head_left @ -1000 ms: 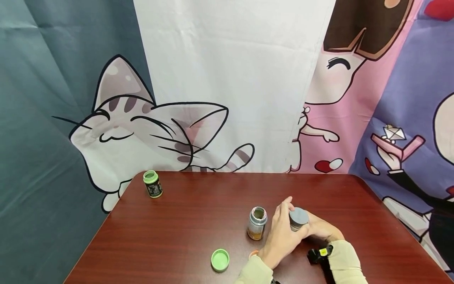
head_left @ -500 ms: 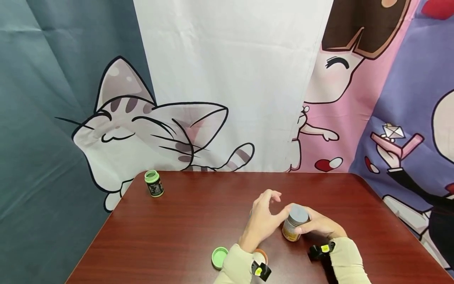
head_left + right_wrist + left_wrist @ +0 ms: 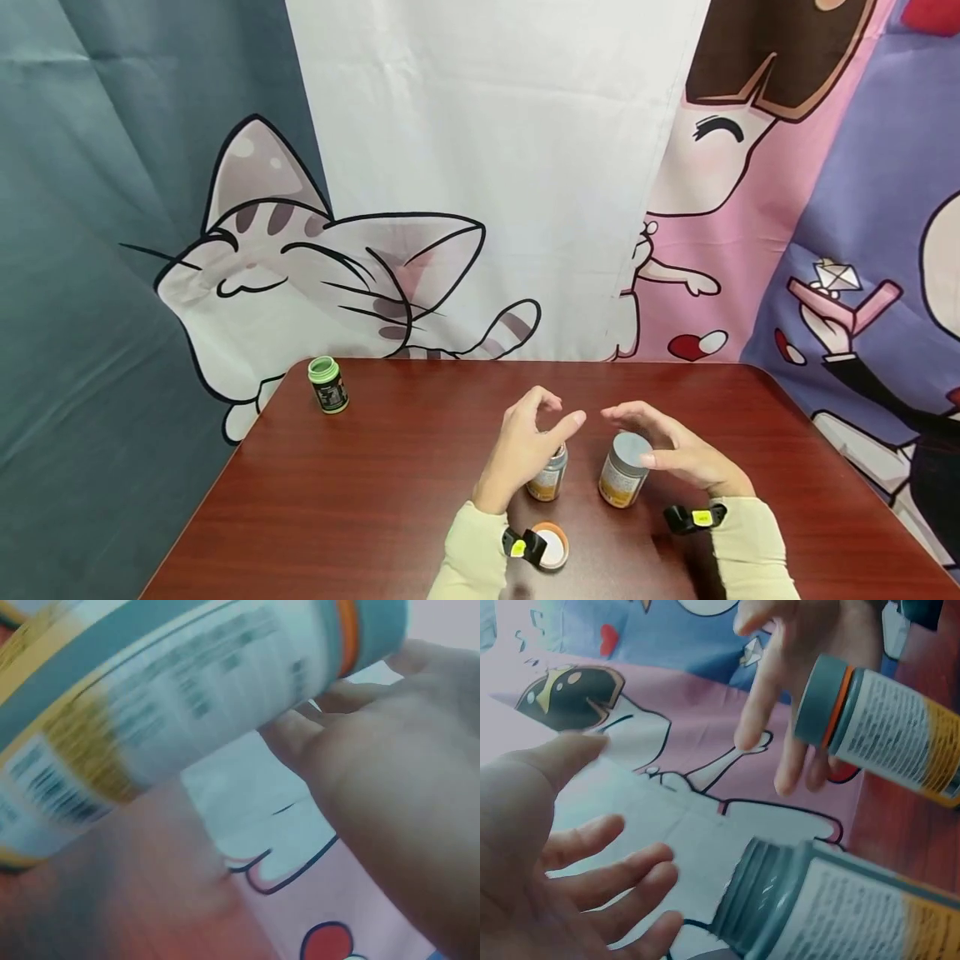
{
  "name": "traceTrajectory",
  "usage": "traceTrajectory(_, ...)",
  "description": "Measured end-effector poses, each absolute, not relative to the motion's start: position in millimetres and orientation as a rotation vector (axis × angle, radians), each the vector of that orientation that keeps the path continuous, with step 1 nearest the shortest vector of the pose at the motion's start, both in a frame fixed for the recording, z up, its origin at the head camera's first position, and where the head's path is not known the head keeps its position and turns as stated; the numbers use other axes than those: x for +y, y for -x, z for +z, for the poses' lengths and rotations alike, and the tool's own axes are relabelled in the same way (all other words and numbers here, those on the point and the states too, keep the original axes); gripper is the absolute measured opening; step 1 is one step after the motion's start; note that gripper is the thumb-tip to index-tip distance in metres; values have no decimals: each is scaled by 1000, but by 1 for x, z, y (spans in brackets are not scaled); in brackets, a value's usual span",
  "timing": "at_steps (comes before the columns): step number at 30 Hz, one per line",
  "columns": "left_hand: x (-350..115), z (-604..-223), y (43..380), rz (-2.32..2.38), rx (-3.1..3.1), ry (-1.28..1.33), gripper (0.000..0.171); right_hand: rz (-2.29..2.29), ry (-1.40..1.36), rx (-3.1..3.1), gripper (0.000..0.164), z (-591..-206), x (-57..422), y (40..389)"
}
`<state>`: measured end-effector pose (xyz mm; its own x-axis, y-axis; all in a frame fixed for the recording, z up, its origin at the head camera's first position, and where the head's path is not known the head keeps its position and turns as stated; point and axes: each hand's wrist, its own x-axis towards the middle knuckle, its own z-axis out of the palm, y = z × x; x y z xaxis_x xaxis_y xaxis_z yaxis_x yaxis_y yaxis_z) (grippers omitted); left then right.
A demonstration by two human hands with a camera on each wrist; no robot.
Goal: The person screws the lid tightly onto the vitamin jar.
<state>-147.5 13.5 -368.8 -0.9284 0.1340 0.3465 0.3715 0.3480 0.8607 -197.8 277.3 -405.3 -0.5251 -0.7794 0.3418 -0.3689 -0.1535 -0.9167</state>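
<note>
A grey-capped jar (image 3: pixel 619 490) with a white and yellow label stands upright on the table. My right hand (image 3: pixel 686 450) is spread around its upper part, fingers loosely bent and the thumb close to the cap. Whether the thumb touches it, I cannot tell. To its left stands a similar jar (image 3: pixel 544 487) without a lid; the left wrist view shows its bare threaded neck (image 3: pixel 761 896). Over that jar is my left hand (image 3: pixel 517 450), fingers parted and holding nothing, partly hiding the mouth. In front lies a loose lid (image 3: pixel 551 546) with an orange rim and white inside.
A small dark jar (image 3: pixel 328 386) with an open green mouth stands at the far left of the brown table (image 3: pixel 375 483). Behind the table hangs a printed cloth (image 3: pixel 480 167). Wrist cameras (image 3: pixel 695 518) sit on both wrists.
My left hand has let go of the grey cap and moved left over the lidless jar. My right hand has loosened from the capped jar. The green lid is now hidden by the left arm.
</note>
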Motion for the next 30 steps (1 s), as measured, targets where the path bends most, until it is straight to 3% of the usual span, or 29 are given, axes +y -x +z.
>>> traceTrajectory(14,-10,-363,133,-1349,-2737,585,85,-1824,1516,1679,70,-358,257,175)
traceTrajectory(24,-25,-383,123,-1050,-2884,574,117,-1737,1251,2199,71,-361,205,161)
traceTrajectory(30,-25,-386,118,-896,-3114,489,116,-1684,1049,2511,76,-365,180,154)
